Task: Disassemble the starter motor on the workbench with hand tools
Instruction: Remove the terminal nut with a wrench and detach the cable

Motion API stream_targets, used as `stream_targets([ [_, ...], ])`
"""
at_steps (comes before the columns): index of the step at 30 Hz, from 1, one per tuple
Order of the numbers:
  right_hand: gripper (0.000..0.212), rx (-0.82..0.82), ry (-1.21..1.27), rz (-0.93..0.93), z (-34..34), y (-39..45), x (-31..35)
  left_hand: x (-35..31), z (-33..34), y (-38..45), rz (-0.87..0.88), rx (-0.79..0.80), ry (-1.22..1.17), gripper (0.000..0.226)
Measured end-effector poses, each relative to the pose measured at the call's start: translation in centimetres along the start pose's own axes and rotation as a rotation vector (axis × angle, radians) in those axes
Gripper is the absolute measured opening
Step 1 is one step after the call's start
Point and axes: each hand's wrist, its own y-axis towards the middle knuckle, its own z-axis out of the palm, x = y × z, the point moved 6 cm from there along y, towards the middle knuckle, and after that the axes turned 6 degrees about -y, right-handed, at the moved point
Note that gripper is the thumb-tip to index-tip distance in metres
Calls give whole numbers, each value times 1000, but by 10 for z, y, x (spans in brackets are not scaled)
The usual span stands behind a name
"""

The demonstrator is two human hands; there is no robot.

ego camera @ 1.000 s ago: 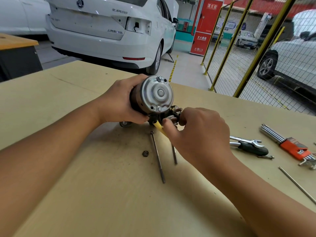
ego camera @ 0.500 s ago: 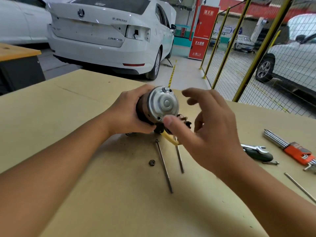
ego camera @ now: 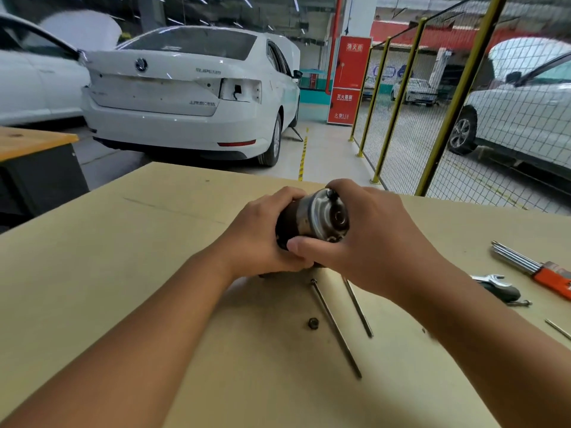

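Both hands are together on the starter motor (ego camera: 312, 222), which is held just above the workbench (ego camera: 123, 257) near its middle. The left hand (ego camera: 259, 239) wraps its fingers around the dark cylindrical body from the left, while the right hand (ego camera: 374, 239) curls over the silver end cap (ego camera: 324, 217) from the right, fingers over the top and the thumb pressed along the underside, its tip touching the left hand. The end cap faces the camera and somewhat to the right, tilted. On the tan bench surface just below the hands lie two long through bolts: the longer one (ego camera: 335, 327) runs diagonally toward the near edge, and the shorter one (ego camera: 358, 307) lies just beside it to the right, nearly parallel, the two apart. A small dark nut (ego camera: 313, 323) sits just left of the longer bolt. Farther right, partly hidden by the right forearm, lie an open-end wrench (ego camera: 486, 278) resting over a dark-handled tool (ego camera: 502, 292), then a set of hex keys in an orange holder (ego camera: 537, 268), and a thin metal rod (ego camera: 557, 329) near the frame's edge. Beyond the bench stand a white sedan (ego camera: 185, 97) with one tail lamp missing, a yellow-framed mesh fence (ego camera: 432, 118) and a red cabinet (ego camera: 349, 84).
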Motion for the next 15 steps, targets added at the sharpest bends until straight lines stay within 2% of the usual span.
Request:
stream_targets([
  [7,78,23,41,-4,-5,0,4,2,1,-2,21,2,-38,78],
  [11,72,15,-5,-3,-8,-3,7,3,2,-2,56,-16,-49,79],
  [13,65,-13,-38,22,-12,-3,8,7,3,-2,70,-24,-47,78],
  [15,62,-102,46,92,-25,-6,3,13,3,0,51,-32,-41,81],
])
